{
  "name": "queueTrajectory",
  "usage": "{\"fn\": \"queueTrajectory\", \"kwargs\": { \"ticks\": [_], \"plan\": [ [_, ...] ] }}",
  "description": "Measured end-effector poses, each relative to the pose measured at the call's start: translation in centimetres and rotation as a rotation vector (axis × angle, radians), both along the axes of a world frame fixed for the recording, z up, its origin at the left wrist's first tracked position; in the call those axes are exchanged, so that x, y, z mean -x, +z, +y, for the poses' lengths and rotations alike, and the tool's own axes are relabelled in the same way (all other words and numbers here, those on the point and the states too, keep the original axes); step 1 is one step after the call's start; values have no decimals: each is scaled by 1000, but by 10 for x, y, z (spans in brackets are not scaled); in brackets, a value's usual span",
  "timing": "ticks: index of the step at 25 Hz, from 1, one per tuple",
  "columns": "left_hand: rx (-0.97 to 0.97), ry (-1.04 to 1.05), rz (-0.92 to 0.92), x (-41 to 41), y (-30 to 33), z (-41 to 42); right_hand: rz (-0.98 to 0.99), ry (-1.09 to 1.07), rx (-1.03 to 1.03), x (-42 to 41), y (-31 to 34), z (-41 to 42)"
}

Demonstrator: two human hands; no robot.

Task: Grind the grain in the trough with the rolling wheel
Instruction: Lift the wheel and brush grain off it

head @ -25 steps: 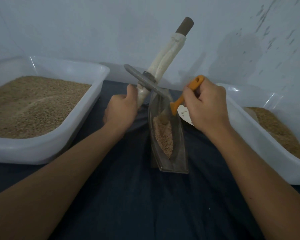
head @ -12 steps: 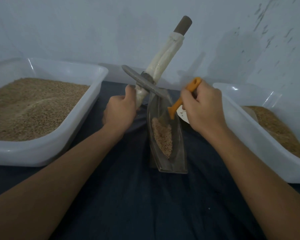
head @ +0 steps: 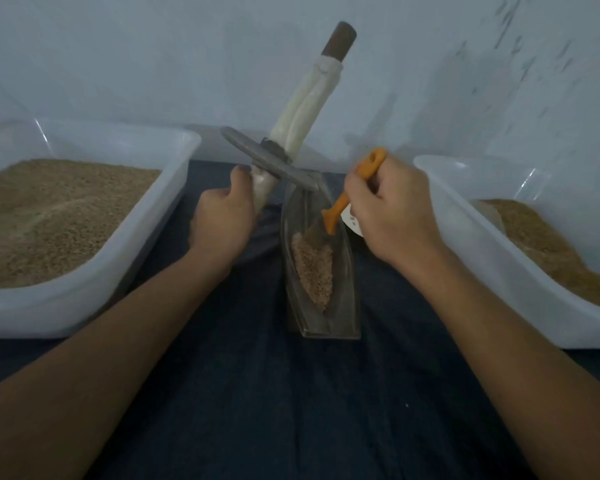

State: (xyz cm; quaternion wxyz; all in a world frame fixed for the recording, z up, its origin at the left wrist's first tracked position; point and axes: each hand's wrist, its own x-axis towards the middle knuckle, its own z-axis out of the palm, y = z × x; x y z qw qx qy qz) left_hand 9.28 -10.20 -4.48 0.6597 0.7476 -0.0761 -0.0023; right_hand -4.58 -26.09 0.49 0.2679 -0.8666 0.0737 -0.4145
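My left grip (head: 222,223) is wrapped around the lower, cloth-bound end of the rolling wheel's axle (head: 303,112), holding it tilted so the wheel (head: 269,164) is lifted clear above the far end of the trough (head: 321,268). My right grip (head: 392,211) is curled around the orange handle of a small brush (head: 352,194), whose bristle end reaches down into the trough and touches the far edge of the grain (head: 312,268). The trough stands at the middle of the dark-clothed surface (head: 291,410), its grain heaped along the near half. A white tub of grain (head: 84,237) sits at the left edge, another tub (head: 520,258) at the right edge.
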Motion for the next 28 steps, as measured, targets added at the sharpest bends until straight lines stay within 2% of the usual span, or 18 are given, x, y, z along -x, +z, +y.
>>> {"fn": "queueTrajectory", "kwargs": {
  "ticks": [3, 6, 13, 19, 22, 25, 28],
  "plan": [
    [2, -26, -10, 6, 3, -1, -81, -76, -34, 19, 27, 3],
    [6, -39, -16, 9, 3, -1, -100, -35, -75, 30, 45, 6],
    [-13, -59, -33, 10, 0, -3, 39, 7, -157, 18, 23, 19],
    [-4, -49, -30, 6, 0, 0, -7, -90, -57, 9, 24, 12],
    [23, -44, -18, 5, 1, 0, -73, -40, -78, 20, 31, 10],
    [29, -53, -6, 7, 2, 0, -3, 30, -57, 23, 25, 21],
    [32, -50, -4, 6, 2, 0, 32, -12, -12, 13, 15, 23]
  ]
}}
